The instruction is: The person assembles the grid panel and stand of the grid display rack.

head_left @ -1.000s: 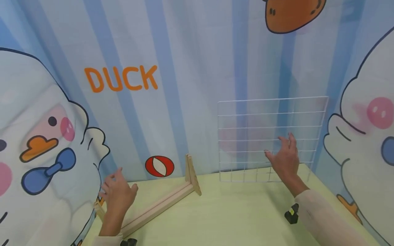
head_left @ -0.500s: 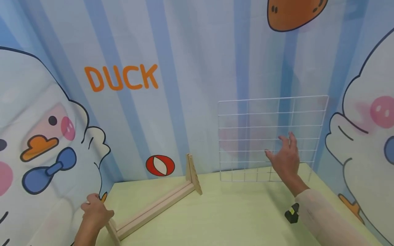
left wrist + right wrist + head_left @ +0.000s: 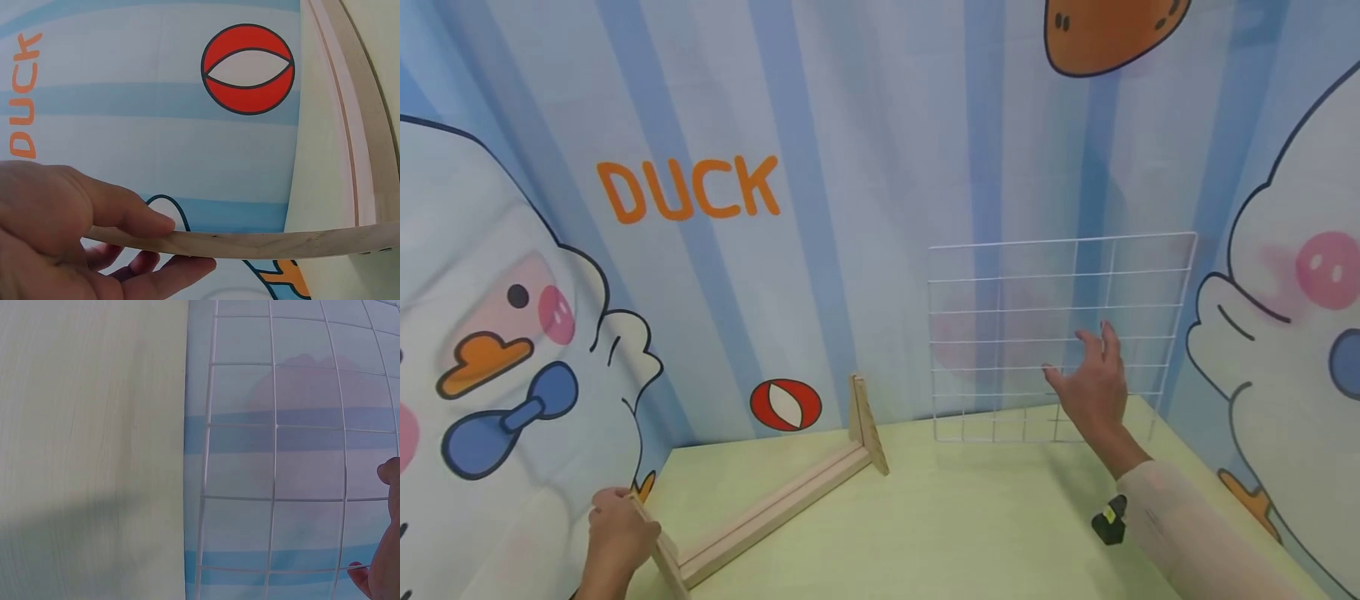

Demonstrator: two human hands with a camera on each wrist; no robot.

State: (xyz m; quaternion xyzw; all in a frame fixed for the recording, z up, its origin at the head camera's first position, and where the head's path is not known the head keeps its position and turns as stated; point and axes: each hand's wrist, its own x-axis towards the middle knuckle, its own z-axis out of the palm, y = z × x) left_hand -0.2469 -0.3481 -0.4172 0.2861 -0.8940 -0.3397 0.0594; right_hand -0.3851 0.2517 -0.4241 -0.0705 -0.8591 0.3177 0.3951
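Pale wood of the stand was pinched by the left hand; the right hand was held spread-fingered at the wire grid. Tipping was risked by one-ended lifting.

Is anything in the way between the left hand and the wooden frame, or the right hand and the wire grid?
Nothing visible. The left hand pinches the frame's end board directly. No object shows between the right hand and the grid; whether they touch is unclear.
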